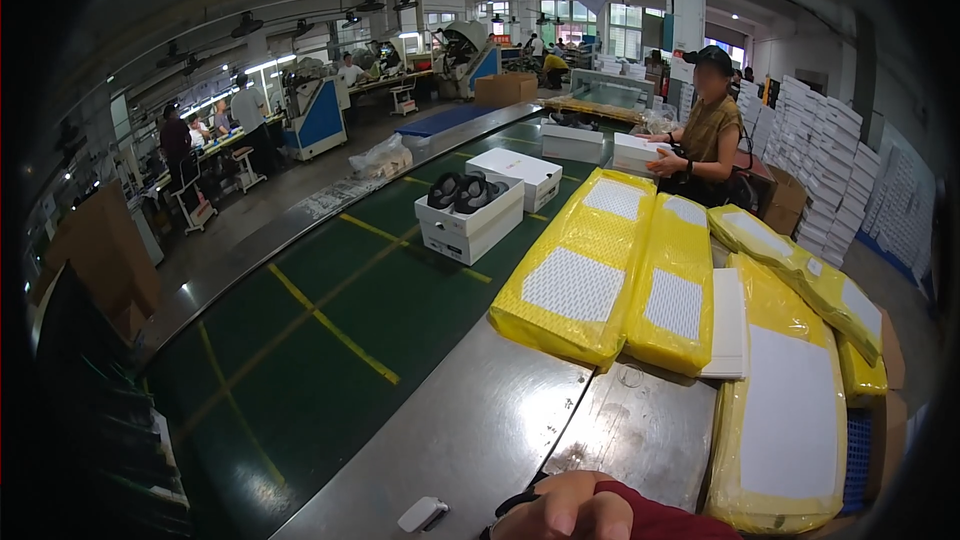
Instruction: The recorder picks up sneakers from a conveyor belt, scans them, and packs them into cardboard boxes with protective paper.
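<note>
At the lower edge, my right hand (570,512) comes in from a dark red sleeve (655,515). Its visible fingers are bent and slightly apart, with nothing seen between them; the picture's edge cuts off the rest. A black band (515,506) shows beside it. My left hand is not in view. On the metal table (505,420) lies a small white object (423,514), just left of the hand. Yellow-wrapped packs of white sheets (572,285) lie to the right and ahead. An open white shoebox (470,230) with black-and-grey shoes (465,193) stands farther off.
A green belt (300,360) with yellow lines runs along the left. A lidded white box (515,170) and another open shoebox (572,142) stand on it. Across the packs, a co-worker (712,130) holds a white box (637,152). Stacked white boxes (810,160) rise behind.
</note>
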`<action>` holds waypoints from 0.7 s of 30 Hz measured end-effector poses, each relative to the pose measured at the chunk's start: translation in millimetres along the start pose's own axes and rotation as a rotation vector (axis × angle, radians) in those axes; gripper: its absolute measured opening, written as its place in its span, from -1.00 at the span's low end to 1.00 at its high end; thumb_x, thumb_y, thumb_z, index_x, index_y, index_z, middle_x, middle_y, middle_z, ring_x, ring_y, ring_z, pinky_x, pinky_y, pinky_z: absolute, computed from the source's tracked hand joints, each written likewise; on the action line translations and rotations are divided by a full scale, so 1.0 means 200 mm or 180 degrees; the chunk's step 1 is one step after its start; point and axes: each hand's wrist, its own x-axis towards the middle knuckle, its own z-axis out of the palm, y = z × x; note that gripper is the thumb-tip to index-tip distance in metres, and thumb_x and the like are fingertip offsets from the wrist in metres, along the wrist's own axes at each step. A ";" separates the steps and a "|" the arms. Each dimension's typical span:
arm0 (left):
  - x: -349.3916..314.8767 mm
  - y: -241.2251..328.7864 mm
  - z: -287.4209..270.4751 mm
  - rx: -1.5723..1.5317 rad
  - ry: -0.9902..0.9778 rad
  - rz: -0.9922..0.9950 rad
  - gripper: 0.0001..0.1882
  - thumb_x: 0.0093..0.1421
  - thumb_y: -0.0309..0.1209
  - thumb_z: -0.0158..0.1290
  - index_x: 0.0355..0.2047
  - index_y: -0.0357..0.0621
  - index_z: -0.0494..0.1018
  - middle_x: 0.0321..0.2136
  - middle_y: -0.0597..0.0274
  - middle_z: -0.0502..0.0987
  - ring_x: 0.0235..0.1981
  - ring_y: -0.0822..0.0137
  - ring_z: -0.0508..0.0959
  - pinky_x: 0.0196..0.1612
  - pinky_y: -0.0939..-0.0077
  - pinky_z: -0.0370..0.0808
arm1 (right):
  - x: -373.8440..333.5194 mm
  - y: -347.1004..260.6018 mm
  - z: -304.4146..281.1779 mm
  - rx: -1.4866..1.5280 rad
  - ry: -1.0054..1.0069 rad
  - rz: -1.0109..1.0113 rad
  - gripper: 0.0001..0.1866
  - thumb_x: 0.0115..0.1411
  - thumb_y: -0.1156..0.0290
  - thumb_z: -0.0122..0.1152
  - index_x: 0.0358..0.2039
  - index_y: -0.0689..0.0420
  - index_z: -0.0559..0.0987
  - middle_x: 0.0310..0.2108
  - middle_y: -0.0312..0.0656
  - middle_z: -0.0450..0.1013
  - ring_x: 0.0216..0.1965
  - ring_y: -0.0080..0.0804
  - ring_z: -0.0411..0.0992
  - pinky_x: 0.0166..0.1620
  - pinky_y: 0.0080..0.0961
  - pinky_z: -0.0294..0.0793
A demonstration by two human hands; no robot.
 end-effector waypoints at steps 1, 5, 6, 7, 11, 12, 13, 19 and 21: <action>0.01 0.00 0.00 0.0027 0.0103 0.0037 -0.42 0.14 -0.19 -0.17 0.17 -0.11 0.15 0.08 -0.15 0.21 0.13 -0.16 0.18 0.09 -0.02 0.18 | 0.01 0.02 0.01 0.0006 -0.0002 0.0006 -0.49 0.29 0.06 -0.26 0.23 -0.14 0.13 0.14 -0.40 0.24 0.21 -0.42 0.09 0.05 -0.19 0.19; 0.01 0.00 0.01 0.0114 0.0406 0.0129 -0.47 0.16 -0.22 -0.25 0.16 -0.06 0.19 0.06 -0.11 0.27 0.10 -0.15 0.25 0.06 0.00 0.26 | 0.01 0.03 0.01 0.0060 0.0002 0.0039 -0.49 0.29 0.06 -0.26 0.23 -0.14 0.14 0.14 -0.39 0.24 0.19 -0.41 0.11 0.05 -0.19 0.20; 0.01 0.00 0.00 0.0133 0.0397 0.0128 -0.47 0.16 -0.25 -0.26 0.17 -0.06 0.18 0.07 -0.10 0.26 0.10 -0.14 0.25 0.06 0.01 0.26 | 0.02 0.05 0.02 0.0076 0.0007 0.0048 -0.49 0.29 0.06 -0.26 0.23 -0.14 0.14 0.14 -0.38 0.24 0.19 -0.41 0.11 0.04 -0.19 0.20; 0.01 0.01 -0.01 0.0150 0.0394 0.0124 -0.47 0.16 -0.29 -0.28 0.17 -0.05 0.16 0.08 -0.08 0.24 0.10 -0.13 0.25 0.06 0.02 0.26 | 0.04 0.06 0.02 0.0096 0.0006 0.0058 -0.50 0.29 0.06 -0.26 0.23 -0.13 0.14 0.14 -0.38 0.24 0.19 -0.40 0.12 0.04 -0.19 0.21; 0.00 0.00 -0.02 0.0170 0.0348 0.0107 -0.46 0.15 -0.29 -0.27 0.17 -0.05 0.16 0.08 -0.07 0.24 0.10 -0.13 0.25 0.06 0.03 0.27 | 0.02 0.04 0.02 0.0196 0.0019 0.0112 -0.50 0.29 0.06 -0.26 0.23 -0.13 0.14 0.14 -0.36 0.24 0.18 -0.39 0.14 0.03 -0.20 0.22; 0.00 0.01 -0.04 0.0179 0.0324 0.0103 -0.46 0.15 -0.29 -0.27 0.17 -0.05 0.16 0.08 -0.07 0.24 0.10 -0.13 0.25 0.06 0.03 0.27 | 0.00 0.00 0.02 0.0218 0.0031 0.0129 -0.50 0.29 0.06 -0.26 0.22 -0.13 0.14 0.14 -0.35 0.24 0.18 -0.39 0.14 0.03 -0.20 0.22; 0.00 0.01 -0.03 0.0188 0.0300 0.0094 -0.46 0.15 -0.29 -0.27 0.17 -0.05 0.16 0.09 -0.06 0.23 0.10 -0.12 0.25 0.06 0.03 0.27 | -0.05 -0.06 0.01 0.0245 0.0044 0.0149 -0.50 0.29 0.06 -0.26 0.22 -0.13 0.14 0.14 -0.35 0.24 0.17 -0.39 0.15 0.03 -0.20 0.22; 0.01 0.00 -0.04 0.0214 0.0201 0.0116 -0.46 0.14 -0.30 -0.26 0.17 -0.04 0.16 0.09 -0.05 0.22 0.10 -0.11 0.25 0.06 0.05 0.28 | -0.03 -0.09 0.00 0.0349 0.0064 0.0222 -0.50 0.29 0.06 -0.25 0.22 -0.13 0.14 0.13 -0.32 0.25 0.16 -0.38 0.18 0.02 -0.20 0.24; 0.01 0.00 0.00 0.0288 0.0283 0.0113 -0.47 0.14 -0.32 -0.26 0.17 -0.03 0.17 0.09 -0.03 0.23 0.10 -0.10 0.25 0.06 0.07 0.29 | -0.03 -0.08 0.00 0.0414 0.0079 0.0261 -0.50 0.29 0.06 -0.25 0.22 -0.12 0.15 0.13 -0.31 0.25 0.15 -0.37 0.19 0.02 -0.20 0.25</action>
